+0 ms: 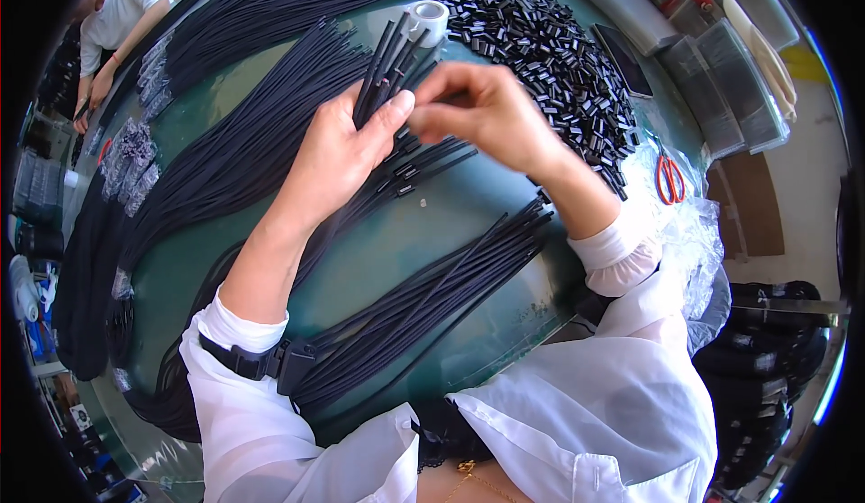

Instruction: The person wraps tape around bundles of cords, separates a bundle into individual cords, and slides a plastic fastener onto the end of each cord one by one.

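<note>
My left hand [341, 150] is closed around a bundle of thin black cords [383, 63], whose ends stick up above the thumb. Close beside the left thumb, my right hand [494, 111] has its fingers drawn together in a pinch. Motion blurs it slightly, and whatever its fingertips hold is hidden. Below the hands a few small black tubes [405, 175] lie by cord ends. A second cord bundle [432, 278] stretches across the table under my forearms. Behind the right hand spreads a big heap of short shiny black tubes [550, 57].
A white tape roll [429, 22] stands behind the left hand. Long black cord bundles [234, 134] cover the table's left side. Red-handled scissors [669, 179] lie on clear plastic at right, near transparent boxes [721, 89]. Another person [122, 17] works at the far left.
</note>
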Demonstrator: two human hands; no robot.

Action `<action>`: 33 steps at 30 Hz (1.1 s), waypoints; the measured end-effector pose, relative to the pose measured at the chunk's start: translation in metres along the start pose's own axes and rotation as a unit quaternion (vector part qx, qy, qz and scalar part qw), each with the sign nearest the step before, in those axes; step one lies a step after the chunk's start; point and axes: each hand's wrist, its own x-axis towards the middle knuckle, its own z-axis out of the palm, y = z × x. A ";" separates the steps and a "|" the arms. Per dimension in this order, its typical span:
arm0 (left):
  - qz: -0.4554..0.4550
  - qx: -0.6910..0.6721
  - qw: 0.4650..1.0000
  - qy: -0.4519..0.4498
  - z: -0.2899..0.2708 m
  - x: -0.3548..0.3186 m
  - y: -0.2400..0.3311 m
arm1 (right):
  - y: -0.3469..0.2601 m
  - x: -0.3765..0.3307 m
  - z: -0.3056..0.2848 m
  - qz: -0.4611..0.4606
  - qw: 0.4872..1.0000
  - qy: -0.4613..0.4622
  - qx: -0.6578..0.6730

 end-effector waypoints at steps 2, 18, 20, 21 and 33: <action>-0.006 -0.001 1.000 -0.015 -0.004 0.002 -0.001 | -0.002 -0.002 0.010 0.015 0.999 -0.011 0.034; -0.034 -0.059 0.998 0.013 -0.009 0.004 -0.005 | 0.058 0.031 -0.119 0.024 0.763 0.165 -0.624; -0.049 -0.063 0.997 -0.003 -0.013 0.006 -0.007 | 0.060 0.036 -0.122 0.031 0.764 0.154 -0.626; -0.050 -0.062 0.997 -0.001 -0.013 0.006 -0.007 | 0.060 0.037 -0.123 0.040 0.763 0.145 -0.628; -0.050 -0.070 0.996 0.016 -0.011 0.006 -0.006 | 0.023 0.030 -0.072 0.062 0.962 0.129 -0.233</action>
